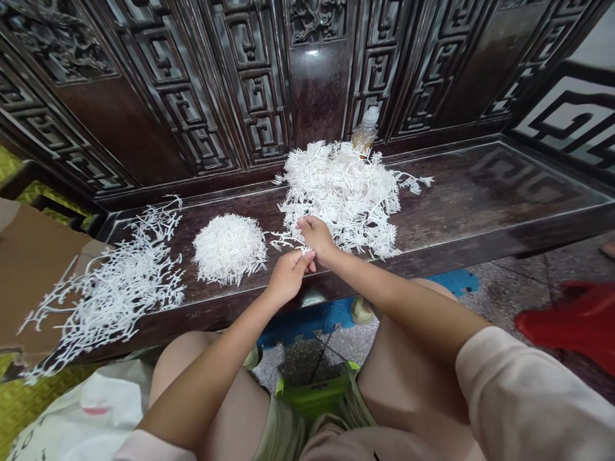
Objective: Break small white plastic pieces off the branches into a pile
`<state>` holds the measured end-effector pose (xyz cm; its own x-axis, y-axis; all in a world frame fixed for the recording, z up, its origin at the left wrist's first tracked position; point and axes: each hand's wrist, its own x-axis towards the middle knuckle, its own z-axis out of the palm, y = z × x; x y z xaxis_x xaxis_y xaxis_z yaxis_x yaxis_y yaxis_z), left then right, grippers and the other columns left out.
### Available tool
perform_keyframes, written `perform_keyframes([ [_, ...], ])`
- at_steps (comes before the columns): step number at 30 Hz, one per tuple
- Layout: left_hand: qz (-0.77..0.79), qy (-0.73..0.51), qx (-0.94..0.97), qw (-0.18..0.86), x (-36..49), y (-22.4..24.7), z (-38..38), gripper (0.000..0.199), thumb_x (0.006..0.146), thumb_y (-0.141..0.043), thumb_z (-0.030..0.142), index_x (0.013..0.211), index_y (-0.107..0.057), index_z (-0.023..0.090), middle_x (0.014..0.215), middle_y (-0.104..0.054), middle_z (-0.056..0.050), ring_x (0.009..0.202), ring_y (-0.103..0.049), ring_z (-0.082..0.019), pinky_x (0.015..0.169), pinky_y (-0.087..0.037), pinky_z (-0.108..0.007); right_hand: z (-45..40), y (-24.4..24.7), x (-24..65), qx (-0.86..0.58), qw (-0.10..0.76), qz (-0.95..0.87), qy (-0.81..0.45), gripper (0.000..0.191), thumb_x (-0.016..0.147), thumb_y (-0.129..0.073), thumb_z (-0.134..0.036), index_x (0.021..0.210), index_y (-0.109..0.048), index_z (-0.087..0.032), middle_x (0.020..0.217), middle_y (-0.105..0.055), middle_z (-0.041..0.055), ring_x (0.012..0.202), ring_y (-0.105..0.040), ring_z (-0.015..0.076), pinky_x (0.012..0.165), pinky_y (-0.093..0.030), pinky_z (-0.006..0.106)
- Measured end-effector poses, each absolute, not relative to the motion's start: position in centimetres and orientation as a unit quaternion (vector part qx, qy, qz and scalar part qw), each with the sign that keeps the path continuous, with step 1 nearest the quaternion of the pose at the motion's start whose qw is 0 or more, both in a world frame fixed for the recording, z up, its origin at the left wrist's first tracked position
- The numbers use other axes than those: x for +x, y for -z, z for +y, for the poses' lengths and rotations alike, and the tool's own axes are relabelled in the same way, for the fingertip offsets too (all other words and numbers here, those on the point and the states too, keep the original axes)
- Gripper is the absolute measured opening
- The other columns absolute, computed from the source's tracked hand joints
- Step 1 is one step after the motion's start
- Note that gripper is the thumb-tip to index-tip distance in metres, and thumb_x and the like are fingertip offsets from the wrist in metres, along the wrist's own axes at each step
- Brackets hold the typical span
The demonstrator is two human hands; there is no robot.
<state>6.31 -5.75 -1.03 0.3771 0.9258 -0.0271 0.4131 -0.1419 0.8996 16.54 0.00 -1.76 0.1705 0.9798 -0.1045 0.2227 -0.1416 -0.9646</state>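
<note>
My left hand [289, 275] is closed in a pinch, with a bit of a white branched plastic sprig [305, 250] showing at the fingertips. Just above it, my right hand [317, 238] has its fingers curled closed around part of a sprig, mostly hidden. Behind the right hand rises a large heap of white sprigs [343, 192]. A round pile of short white pieces [230, 248] lies left of my hands. Farther left, bare white branching stems [125, 291] spread in a loose tangle.
Everything lies on a dark wooden bench [446, 224] with a carved back [319, 89]. A capped clear bottle [366, 128] stands behind the heap. Cardboard [33, 269] is at the left, and a white bag [91, 410] sits below. A red plastic object [571, 323] is on the right.
</note>
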Motion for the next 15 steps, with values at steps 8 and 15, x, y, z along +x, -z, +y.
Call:
perform_keyframes([
  [8, 0.494, -0.319, 0.718, 0.373, 6.7, 0.7, -6.0, 0.043, 0.082, -0.030, 0.042, 0.049, -0.045, 0.018, 0.051, -0.044, 0.000, 0.058, -0.043, -0.014, 0.061, -0.031, -0.026, 0.4, 1.8, 16.3, -0.624, 0.529, -0.509, -0.268, 0.021, 0.081, -0.031, -0.029, 0.064, -0.040, -0.019, 0.065, -0.047, -0.0006, 0.064, -0.042, 0.0115, 0.063, -0.031, 0.022],
  [15, 0.397, -0.232, 0.823, 0.333, 7.7, -2.2, -9.6, 0.045, 0.085, -0.026, 0.036, 0.052, -0.051, 0.018, 0.060, -0.054, -0.001, 0.066, -0.049, -0.013, 0.071, -0.032, -0.027, 4.0, 2.2, 22.2, -0.719, 0.522, -0.400, -0.226, 0.024, 0.082, -0.030, -0.031, 0.065, -0.040, -0.018, 0.064, -0.043, 0.0007, 0.061, -0.040, 0.0123, 0.060, -0.032, 0.025],
])
